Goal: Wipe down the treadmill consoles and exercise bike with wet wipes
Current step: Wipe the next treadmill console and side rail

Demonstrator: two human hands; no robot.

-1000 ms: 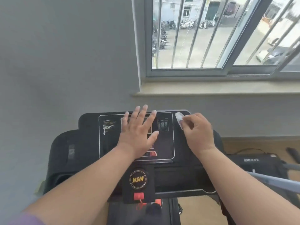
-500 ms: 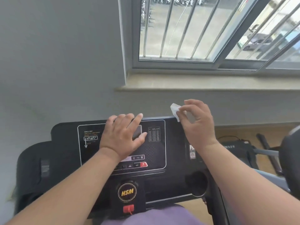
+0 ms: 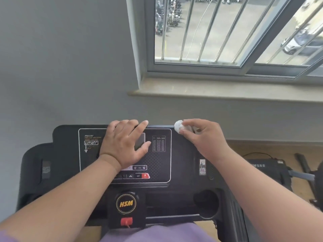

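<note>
At the far right corner of the treadmill console (image 3: 183,154), a balled wet wipe (image 3: 178,126) is pinched between the thumb and fingers (image 3: 189,121) of the right hand (image 3: 203,137). The wipe sits on or just above the console's top edge; contact cannot be confirmed. The left hand (image 3: 125,144) lies on the control panel (image 3: 157,165), thumb spread, fingertips curled over the far edge, gripping nothing; it appears to brace the console.

Procedure, as judged: the top edge is the section in hand.
- Unfold the wipe to present a larger wet face.
- Draw it along the edge in one direction, with overlapping passes.
- Lift the left hand to expose the covered display area.
- Press lightly over the button row (image 3: 134,175) to avoid accidental input.
- Work into the cup recess (image 3: 207,201) and around the red safety key (image 3: 126,221).

Console surface: matte black plastic, a printed white border, a round yellow-lettered badge (image 3: 126,203).

Room: a grey wall behind, a stone windowsill (image 3: 227,93) and a barred window (image 3: 209,32) far right, wooden flooring (image 3: 262,149) and further dark equipment (image 3: 265,169) to the right.
</note>
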